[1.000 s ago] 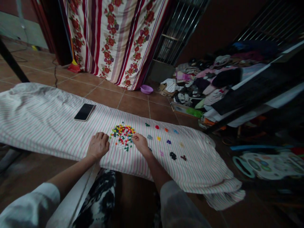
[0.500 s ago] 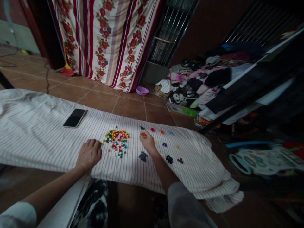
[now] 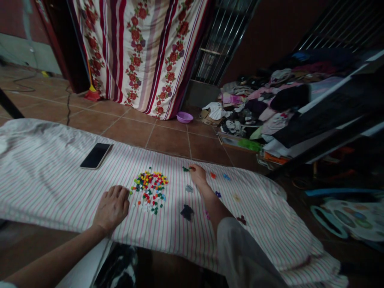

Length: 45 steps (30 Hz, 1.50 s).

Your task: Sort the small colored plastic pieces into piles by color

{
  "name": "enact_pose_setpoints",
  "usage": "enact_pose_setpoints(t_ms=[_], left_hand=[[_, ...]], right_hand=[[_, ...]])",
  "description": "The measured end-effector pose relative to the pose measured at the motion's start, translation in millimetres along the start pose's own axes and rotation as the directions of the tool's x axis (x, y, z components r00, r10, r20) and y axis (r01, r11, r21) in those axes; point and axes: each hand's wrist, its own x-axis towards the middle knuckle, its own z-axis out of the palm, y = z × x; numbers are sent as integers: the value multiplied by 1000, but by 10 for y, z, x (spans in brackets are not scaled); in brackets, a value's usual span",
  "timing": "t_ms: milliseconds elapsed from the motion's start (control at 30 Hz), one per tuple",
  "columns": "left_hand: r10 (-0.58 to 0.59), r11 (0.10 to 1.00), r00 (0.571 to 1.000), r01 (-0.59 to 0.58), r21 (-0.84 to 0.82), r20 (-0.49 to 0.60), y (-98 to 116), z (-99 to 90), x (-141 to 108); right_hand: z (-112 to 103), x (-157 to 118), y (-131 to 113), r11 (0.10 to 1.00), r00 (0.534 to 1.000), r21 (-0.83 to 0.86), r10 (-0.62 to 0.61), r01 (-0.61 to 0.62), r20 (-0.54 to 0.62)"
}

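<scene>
My left hand (image 3: 111,207) rests palm down on the striped cloth (image 3: 51,176), fingers loosely bent. Its fingertips lie close to the left edge of a mixed pile of tiny coloured pieces (image 3: 148,186). My right hand (image 3: 198,176) is held over the small colour groups, thumb and fingers pinched together; whatever they hold is too small to make out. Just left of those fingertips lies a dark green group (image 3: 185,169). Grey (image 3: 189,188) and near-black (image 3: 187,212) groups sit lower down. Orange-red (image 3: 213,175), blue (image 3: 226,177) and purple (image 3: 218,194) ones lie to the right. My forearm covers some of the cloth.
A phone (image 3: 96,155) lies on the left part of the cloth. Beige (image 3: 237,198) and brown (image 3: 241,219) groups are farther right. Beyond the cloth stand a purple basin (image 3: 185,117) on the tiled floor and a heap of clothes (image 3: 255,100).
My right hand has moved right, from below the green group to its right side, and the grey group has come into sight. My left hand stays resting. The view has shifted slightly.
</scene>
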Motion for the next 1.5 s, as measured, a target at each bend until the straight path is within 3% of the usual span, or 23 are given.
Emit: enact_pose_setpoints(t_ms=[200,533,733,900,1100,1300,1400,1500], left_hand=[[0,1000,1000,0,-6,-6,-9,14,-9],[12,1000,1000,-12,3,8,18,-43,7],[-6,1000,1000,6,2,19,19,-50,3],[-14,1000,999,14,7,36,24,-52,9],[-25,1000,999,25,-2,47,24,-58,2],[-44,999,997,45,-27,57,35,-73,12],[-52,998,996,54,-35,69,38,-81,16],[-56,997,996,58,-41,65,41,-82,20]], right_hand=[[87,13,-34,992,998,-115,-36,42,59],[-46,-36,-159,990,980,-142,23,6,200],[-67,-40,-221,984,980,-177,53,-19,190],[-44,-44,-324,976,994,-217,20,5,111],[124,-83,-703,975,975,-149,-140,166,174],[486,-226,-1223,928,888,-46,-338,370,312],[622,-296,-1442,917,852,-57,-342,394,396],[688,-343,-1604,922,856,-129,-278,365,435]])
